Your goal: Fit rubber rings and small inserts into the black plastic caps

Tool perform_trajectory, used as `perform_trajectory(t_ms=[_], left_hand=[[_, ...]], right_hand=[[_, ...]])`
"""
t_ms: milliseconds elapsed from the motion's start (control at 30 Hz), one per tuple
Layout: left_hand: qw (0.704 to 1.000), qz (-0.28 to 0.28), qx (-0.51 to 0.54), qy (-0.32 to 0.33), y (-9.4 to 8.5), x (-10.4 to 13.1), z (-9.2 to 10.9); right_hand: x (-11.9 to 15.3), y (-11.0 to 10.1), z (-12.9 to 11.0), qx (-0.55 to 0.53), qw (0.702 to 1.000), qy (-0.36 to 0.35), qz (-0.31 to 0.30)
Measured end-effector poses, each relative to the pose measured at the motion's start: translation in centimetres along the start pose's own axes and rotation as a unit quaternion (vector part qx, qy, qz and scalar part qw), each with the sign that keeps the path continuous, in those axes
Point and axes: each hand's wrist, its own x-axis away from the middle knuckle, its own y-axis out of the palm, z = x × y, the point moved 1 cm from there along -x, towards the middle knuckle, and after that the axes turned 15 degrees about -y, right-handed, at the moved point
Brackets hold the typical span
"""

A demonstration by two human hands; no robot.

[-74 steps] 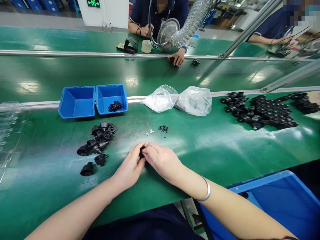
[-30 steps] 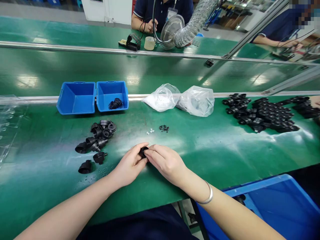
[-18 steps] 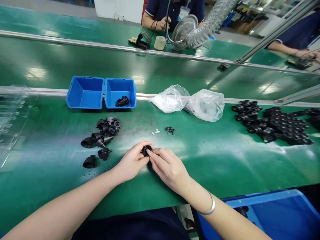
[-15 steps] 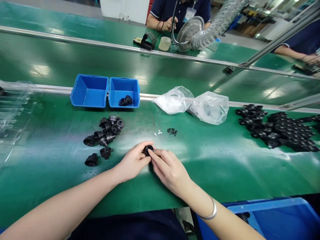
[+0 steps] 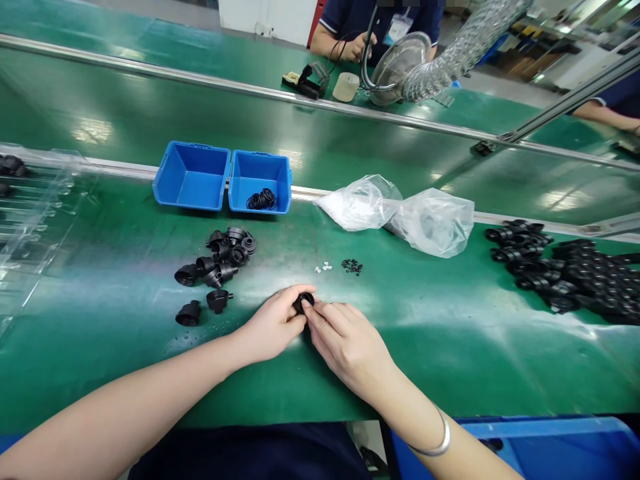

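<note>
My left hand (image 5: 277,325) grips a round black plastic cup-shaped part (image 5: 303,302), its open end tilted up toward me. Against the rim and opening of that part press the fingertips of my right hand (image 5: 347,340), closed together. Whether a smaller piece lies under those fingertips is hidden. Just beyond the hands are a few small white pieces (image 5: 323,267) and a little heap of tiny black pieces (image 5: 353,267). Left of my left hand lie several similar black plastic parts (image 5: 220,257), some piled and some loose.
Two blue bins (image 5: 191,177) stand at the back, the right one with black rings (image 5: 261,199). Plastic bags (image 5: 435,220) lie right of them. Many black parts (image 5: 575,273) fill the far right. Clear trays (image 5: 35,220) are at left. A co-worker (image 5: 380,33) sits opposite.
The whole view has shifted, so the bench and its things appear slightly farther right. Both hands stay at the black part, with little change in grip.
</note>
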Motion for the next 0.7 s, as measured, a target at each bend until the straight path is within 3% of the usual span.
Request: perform_trajectory(t_ms=[200, 400, 600, 700], left_hand=[[0.999, -0.019, 0.044, -0.006, 0.1, 0.0, 0.5], [1.0, -0.005, 0.016, -0.008, 0.1, 0.0, 0.2], [0.998, 0.018, -0.043, 0.051, 0.0, -0.1, -0.6], [0.999, 0.01, -0.035, 0.039, 0.0, -0.1, -0.5]], right_hand=[[1.1, 1.3, -0.4, -0.009, 0.999, 0.011, 0.049], [1.1, 1.4, -0.5, 0.008, 1.0, 0.007, 0.022], [0.5, 0.4, -0.5, 0.059, 0.997, -0.015, -0.04], [0.6, 0.4, -0.5, 0.056, 0.998, -0.014, -0.027]])
